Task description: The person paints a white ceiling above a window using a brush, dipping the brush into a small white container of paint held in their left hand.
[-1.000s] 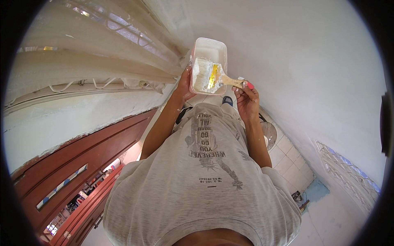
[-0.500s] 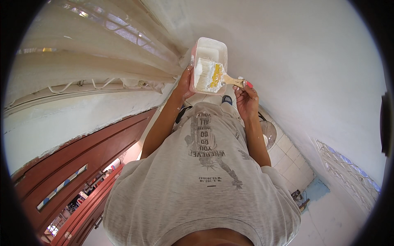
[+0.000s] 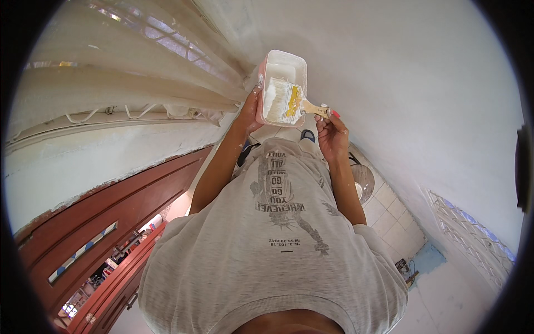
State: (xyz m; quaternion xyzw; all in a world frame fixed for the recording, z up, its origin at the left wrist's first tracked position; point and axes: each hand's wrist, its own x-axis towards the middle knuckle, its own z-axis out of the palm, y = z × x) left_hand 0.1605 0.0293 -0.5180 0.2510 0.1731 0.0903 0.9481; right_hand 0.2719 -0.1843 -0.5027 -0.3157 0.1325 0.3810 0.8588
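Observation:
My left hand (image 3: pixel 254 111) is closed on the left side of a pinkish rectangular plastic tub (image 3: pixel 303 64), with its fingers partly hidden. White paint (image 3: pixel 280 71) lies inside the tub. My right hand (image 3: pixel 334 133) pinches the wooden handle of a wide paintbrush (image 3: pixel 307 106) from the right. The brush lies over the near half of the tub, its pale bristles coated in white paint and pointing left. Yellow and white show on the band between bristles and handle. Specks of white paint dot both hands.
A white wall (image 3: pixel 400 72) rises ahead and to the right. Sheer curtains (image 3: pixel 128 83) hang over a window at left, above a red-brown wooden door (image 3: pixel 111 222). On the tiled floor (image 3: pixel 389 217) at right stands a round, dark-topped object (image 3: pixel 364 177).
The brush has shifted very slightly left and down within the tub, with my right hand following. My left hand and the tub stay nearly in place.

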